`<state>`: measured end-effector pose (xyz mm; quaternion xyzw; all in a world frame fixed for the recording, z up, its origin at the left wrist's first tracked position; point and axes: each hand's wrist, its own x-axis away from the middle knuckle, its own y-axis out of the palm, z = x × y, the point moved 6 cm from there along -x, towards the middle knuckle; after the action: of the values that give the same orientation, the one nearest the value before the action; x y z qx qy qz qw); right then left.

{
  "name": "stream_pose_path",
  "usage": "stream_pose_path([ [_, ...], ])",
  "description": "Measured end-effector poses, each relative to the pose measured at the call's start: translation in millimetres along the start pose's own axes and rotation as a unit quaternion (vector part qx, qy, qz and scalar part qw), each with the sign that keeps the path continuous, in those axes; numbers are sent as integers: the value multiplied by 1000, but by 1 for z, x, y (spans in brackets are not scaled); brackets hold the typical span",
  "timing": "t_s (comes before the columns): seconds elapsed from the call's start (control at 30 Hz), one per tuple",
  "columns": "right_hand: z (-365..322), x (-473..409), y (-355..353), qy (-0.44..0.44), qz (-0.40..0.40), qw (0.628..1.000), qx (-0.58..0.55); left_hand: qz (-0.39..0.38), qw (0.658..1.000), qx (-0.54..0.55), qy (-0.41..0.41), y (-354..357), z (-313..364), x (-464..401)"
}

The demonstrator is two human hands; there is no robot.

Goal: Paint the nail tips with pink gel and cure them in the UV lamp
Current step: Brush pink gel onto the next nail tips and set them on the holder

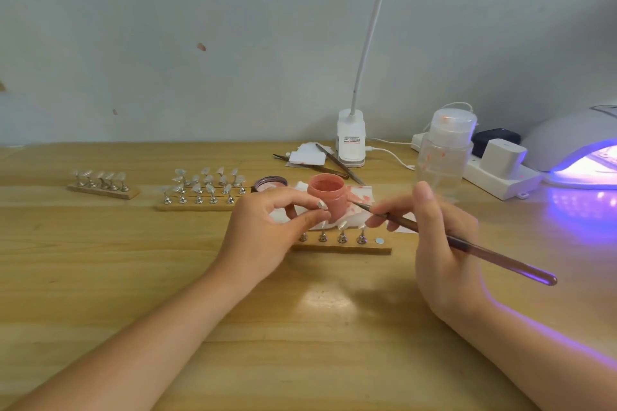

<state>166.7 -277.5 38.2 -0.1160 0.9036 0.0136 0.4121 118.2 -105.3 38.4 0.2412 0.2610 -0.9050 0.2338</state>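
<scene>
My left hand point(267, 237) pinches a small nail tip on its stand point(322, 205) between thumb and fingers, held just in front of the open pink gel jar point(329, 198). My right hand point(437, 243) grips a long thin brush point(467, 245), its bristle end pointing left near the jar. Below the hands lies a wooden strip point(344, 245) with several nail tips on metal stands. The UV lamp point(581, 150) glows purple at the far right.
Two more wooden holders point(103, 188) point(200, 197) with several nail tips stand to the left. The jar's lid point(270, 183), stained tissue point(360, 197), a clear pump bottle point(445, 150), a clip lamp point(350, 143), tweezers point(337, 163) and a power strip point(494, 173) crowd the back.
</scene>
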Motion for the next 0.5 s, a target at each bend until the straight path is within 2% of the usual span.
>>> stream_pose_path([
  [0.17,-11,4,10,-96,-43,991,80,10,999,8,39,0,-2,1],
  [0.4,-8,6,18,-111,-59,982,139,20,998,11,58,1,-4,2],
  [0.5,-6,6,20,-107,-70,983,131,15,998,19,52,2,-6,1],
])
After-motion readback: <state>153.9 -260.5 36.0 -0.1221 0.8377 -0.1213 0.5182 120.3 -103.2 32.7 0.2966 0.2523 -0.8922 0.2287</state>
